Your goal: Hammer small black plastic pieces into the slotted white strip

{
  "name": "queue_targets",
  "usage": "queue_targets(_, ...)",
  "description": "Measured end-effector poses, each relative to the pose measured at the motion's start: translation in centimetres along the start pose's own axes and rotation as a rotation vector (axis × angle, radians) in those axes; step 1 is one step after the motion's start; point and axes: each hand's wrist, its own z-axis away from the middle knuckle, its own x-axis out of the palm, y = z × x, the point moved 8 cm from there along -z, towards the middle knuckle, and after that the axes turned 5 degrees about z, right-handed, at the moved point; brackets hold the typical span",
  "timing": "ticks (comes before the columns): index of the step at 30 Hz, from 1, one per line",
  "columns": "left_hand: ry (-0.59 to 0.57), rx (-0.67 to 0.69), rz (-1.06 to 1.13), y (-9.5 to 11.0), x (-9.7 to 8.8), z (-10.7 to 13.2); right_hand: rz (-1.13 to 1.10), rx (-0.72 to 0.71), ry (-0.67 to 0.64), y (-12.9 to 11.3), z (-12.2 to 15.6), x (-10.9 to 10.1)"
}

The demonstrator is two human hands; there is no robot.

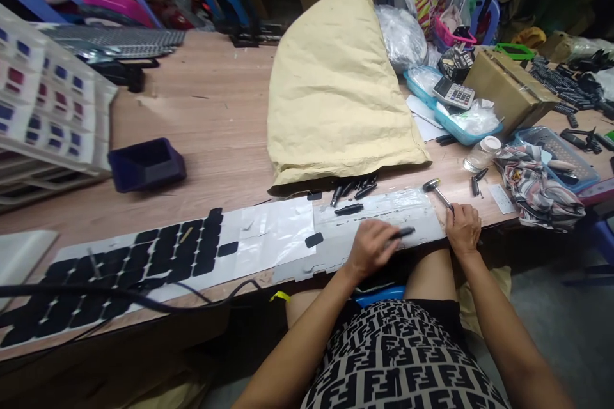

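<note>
My left hand [371, 244] is closed around a slim black plastic part [403, 232] and rests on a long white backing sheet [288, 233] at the table's near edge. My right hand [463, 227] grips the handle of a small hammer [436, 190], whose head lies on the sheet's right end. Several black plastic parts [352, 190] spill from under a large tan sack [336, 89] just behind the sheet. Rows of black adhesive pads [158, 255] cover the sheet's left half.
A dark blue tray [144, 163] stands left of centre. Stacked card sheets with blue and red pieces [43, 108] fill the far left. At right are a calculator [453, 93], blue baskets [559, 153], a cardboard box [508, 86], a patterned cloth [537, 188] and a jar [482, 153]. A black cable [144, 299] crosses the near left.
</note>
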Motion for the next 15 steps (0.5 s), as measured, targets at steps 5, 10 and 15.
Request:
queue_targets(5,-0.233,0.099,0.188,0.8,4.2,8.3,0.027,0.01,0.035,-0.1,0.4,1.0)
queue_targets(10,-0.28,-0.324,-0.026,-6.2,6.7,11.7,0.003,0.026,0.034,0.0,0.4,0.9)
queue_targets(15,-0.365,-0.086,0.023,-2.5,5.0,9.6,-0.003,0.03,0.029,0.1,0.4,1.1)
